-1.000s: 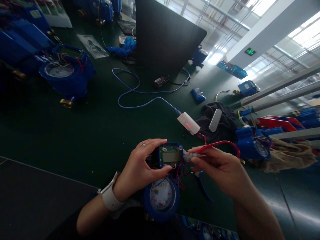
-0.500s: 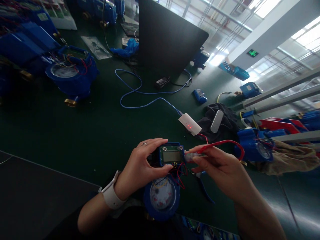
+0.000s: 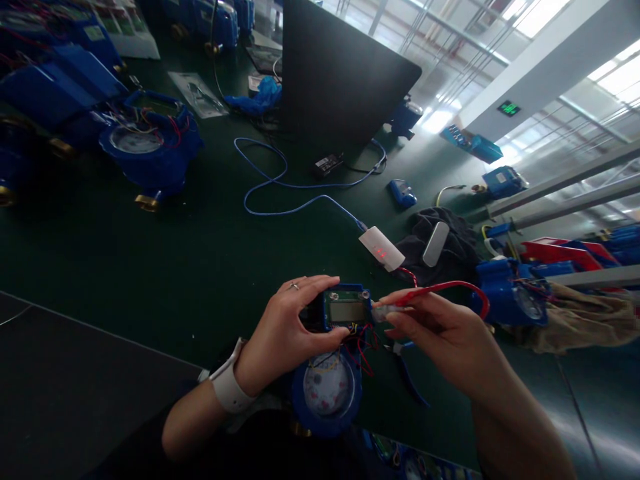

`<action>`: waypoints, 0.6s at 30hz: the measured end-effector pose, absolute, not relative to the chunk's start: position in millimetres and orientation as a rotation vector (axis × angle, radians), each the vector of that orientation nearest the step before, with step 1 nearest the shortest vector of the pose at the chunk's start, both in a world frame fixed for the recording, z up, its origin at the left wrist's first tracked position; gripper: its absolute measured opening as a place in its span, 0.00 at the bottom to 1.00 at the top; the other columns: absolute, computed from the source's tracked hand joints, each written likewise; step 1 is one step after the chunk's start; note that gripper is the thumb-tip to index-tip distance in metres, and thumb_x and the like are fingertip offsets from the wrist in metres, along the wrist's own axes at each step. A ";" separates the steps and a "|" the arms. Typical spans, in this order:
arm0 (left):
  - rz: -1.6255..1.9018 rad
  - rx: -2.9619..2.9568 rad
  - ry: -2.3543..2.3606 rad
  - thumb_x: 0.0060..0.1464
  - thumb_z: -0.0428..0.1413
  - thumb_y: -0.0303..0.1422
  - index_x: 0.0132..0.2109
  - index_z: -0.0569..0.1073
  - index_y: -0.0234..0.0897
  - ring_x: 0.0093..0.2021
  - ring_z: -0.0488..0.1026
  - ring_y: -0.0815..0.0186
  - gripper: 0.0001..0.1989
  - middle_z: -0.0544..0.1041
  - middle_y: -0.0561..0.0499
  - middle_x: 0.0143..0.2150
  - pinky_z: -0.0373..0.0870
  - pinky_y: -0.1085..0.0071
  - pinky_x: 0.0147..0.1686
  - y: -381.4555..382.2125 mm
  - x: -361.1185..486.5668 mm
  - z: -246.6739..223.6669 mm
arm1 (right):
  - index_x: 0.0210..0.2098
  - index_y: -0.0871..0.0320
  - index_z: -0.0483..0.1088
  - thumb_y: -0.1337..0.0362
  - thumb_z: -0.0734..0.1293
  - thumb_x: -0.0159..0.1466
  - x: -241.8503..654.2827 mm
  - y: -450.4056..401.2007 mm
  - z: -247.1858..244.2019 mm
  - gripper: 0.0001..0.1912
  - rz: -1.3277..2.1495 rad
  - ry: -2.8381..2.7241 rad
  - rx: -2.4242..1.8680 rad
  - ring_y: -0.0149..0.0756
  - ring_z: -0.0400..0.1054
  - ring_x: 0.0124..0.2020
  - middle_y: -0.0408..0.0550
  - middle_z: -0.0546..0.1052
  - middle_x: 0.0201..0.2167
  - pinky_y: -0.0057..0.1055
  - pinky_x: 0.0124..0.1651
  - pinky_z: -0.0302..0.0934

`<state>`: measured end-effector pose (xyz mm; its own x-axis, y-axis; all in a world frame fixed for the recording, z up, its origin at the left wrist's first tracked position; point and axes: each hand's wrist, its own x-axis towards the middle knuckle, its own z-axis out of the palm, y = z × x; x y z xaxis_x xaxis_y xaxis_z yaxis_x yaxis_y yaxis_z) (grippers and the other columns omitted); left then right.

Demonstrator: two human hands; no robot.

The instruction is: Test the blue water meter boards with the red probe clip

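My left hand (image 3: 295, 323) grips the display module (image 3: 347, 311), a blue housing with a green board and a grey screen, thumb on its lower edge and fingers along the top. Below the module sits the round dial of a blue meter (image 3: 326, 387), with thin red, black and yellow wires beside it. My right hand (image 3: 435, 333) pinches a clear connector (image 3: 384, 312) against the module's right side. A red cable (image 3: 457, 285) loops from that connector. Beyond it lies a white box (image 3: 382, 249) with red lights, joined to a blue cable (image 3: 300, 208).
A dark laptop or monitor (image 3: 345, 73) stands at the back. Blue meters (image 3: 153, 147) crowd the left. Blue-handled pliers (image 3: 411, 380) lie near my right hand. A dark cloth (image 3: 457, 250) holds a silver object (image 3: 435, 244). Another blue meter (image 3: 510, 293) sits at right.
The whole view has shifted slightly, with most things a little further right. Both hands keep their hold on the module and the connector.
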<state>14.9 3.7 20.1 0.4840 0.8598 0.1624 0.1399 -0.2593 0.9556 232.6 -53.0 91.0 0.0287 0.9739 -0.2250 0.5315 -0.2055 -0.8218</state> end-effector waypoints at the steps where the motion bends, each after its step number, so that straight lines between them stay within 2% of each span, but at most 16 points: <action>1: 0.882 1.707 0.861 0.46 0.67 0.32 0.55 0.73 0.32 0.54 0.74 0.55 0.27 0.78 0.41 0.53 0.69 0.57 0.56 3.6 14.9 20.1 | 0.41 0.55 0.76 0.59 0.69 0.64 232.7 -52.8 90.8 0.09 1.088 -1.520 -1.785 0.35 0.77 0.28 0.47 0.82 0.32 0.27 0.28 0.73; 11: 0.892 1.699 0.855 0.46 0.67 0.32 0.55 0.73 0.32 0.55 0.74 0.53 0.28 0.78 0.40 0.54 0.68 0.54 0.57 4.0 14.5 19.1 | 0.40 0.55 0.77 0.59 0.72 0.61 230.6 -53.4 89.8 0.09 1.072 -1.450 -1.772 0.37 0.78 0.28 0.47 0.82 0.32 0.29 0.29 0.75; 18: 0.903 1.701 0.852 0.46 0.67 0.32 0.55 0.73 0.34 0.54 0.74 0.54 0.28 0.78 0.41 0.54 0.70 0.56 0.56 5.3 14.6 18.5 | 0.40 0.55 0.77 0.59 0.72 0.61 233.5 -51.7 90.5 0.09 1.112 -1.473 -1.778 0.37 0.78 0.28 0.47 0.82 0.32 0.29 0.29 0.74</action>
